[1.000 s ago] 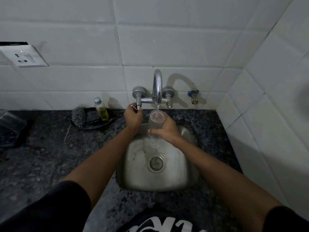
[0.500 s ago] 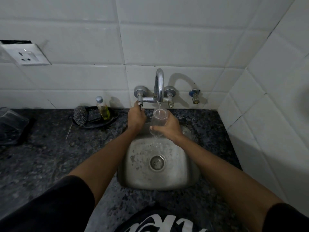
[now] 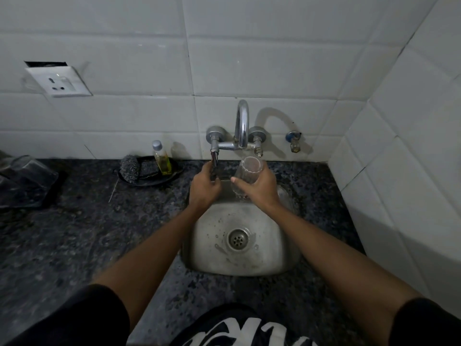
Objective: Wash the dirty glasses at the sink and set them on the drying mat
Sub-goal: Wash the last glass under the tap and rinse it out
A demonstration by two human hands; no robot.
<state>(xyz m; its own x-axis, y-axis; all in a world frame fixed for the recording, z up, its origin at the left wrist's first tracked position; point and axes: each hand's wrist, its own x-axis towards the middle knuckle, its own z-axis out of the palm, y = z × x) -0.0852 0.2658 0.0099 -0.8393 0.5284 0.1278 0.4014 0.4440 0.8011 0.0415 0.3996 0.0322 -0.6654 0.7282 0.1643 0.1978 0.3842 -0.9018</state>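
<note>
The right hand (image 3: 259, 189) grips the glass (image 3: 247, 174) round its lower half, thumb on the near-left side and fingers curled round the far side; the glass sits over the back of the sink (image 3: 287, 260), directly under the spout (image 3: 242, 126), mouth up and tilted a little toward the wall; its long axis runs from the palm up and away to the spout. No clear stream shows at the spout, though some water seems to hang under the base of the glass; whether the flow is on cannot be told for sure.

The left hand (image 3: 203, 188) is just below the left tap handle (image 3: 214, 157); its fingers are loosely bent and reach toward the handle; whether they touch it or hold it cannot be told — the fingertips are hidden behind the hand.

The relation that matters: the glass is already in the right hand, so this hand is the nearer one for any carry; the left hand is free and beside it, well placed for rubbing the inside. No drying mat can be made out with certainty; on the counter (image 3: 74, 221) at far left lies something clear and blurred (image 3: 25, 181) — it may be glasses. If the mat is there, the carry probably goes left, across the left arm. A plate (image 3: 149, 179) with a scrubber (image 3: 129, 168) and a bottle (image 3: 162, 158) stands between.
</note>
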